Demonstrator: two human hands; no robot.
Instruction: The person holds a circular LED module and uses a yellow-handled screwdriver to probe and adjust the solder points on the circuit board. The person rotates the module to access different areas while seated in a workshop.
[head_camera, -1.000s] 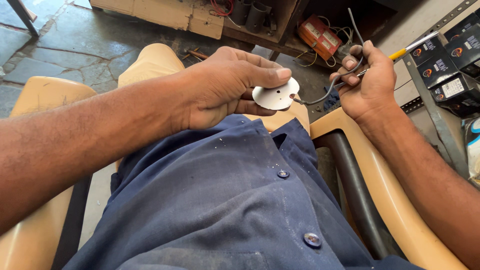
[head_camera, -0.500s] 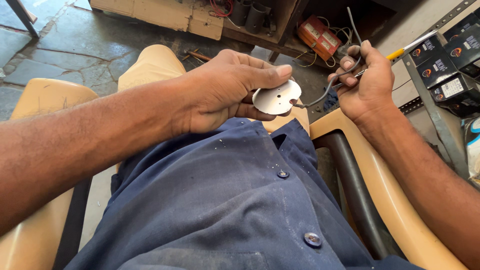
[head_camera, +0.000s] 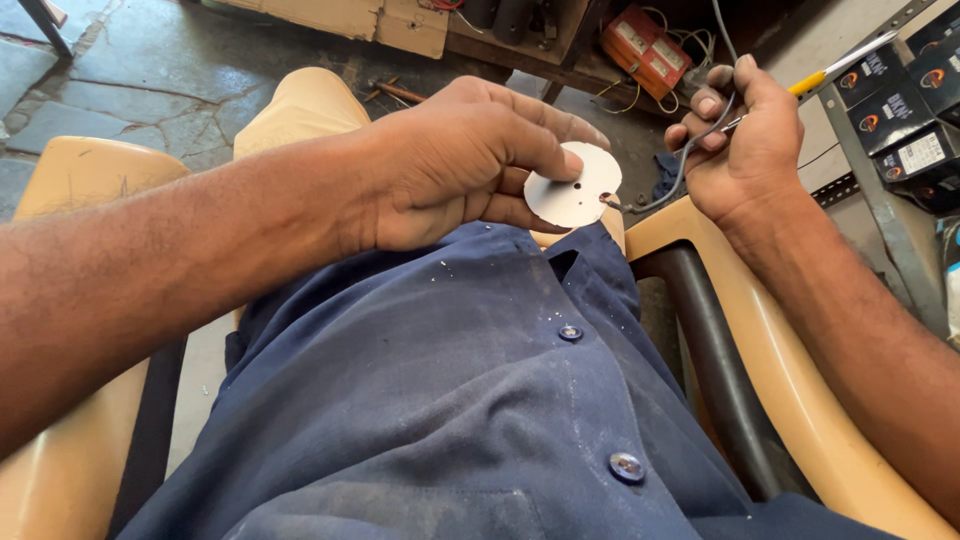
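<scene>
We judge the wiring partly done: a grey wire (head_camera: 672, 180) already reaches the round metal disc (head_camera: 573, 186) at its 3 o'clock edge. Our left hand (head_camera: 455, 165) pinches the disc over our lap, fingers (head_camera: 540, 150) closed on it; our right hand (head_camera: 745, 140) grips the wire, fingers curled tight.

workshop | stone floor (head_camera: 120, 70) | boxed parts (head_camera: 905, 110) on metal rack (head_camera: 880, 200) | loose wires (head_camera: 680, 50)

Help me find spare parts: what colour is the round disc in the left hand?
The round disc is plain silvery white, seen in the head view.
</scene>
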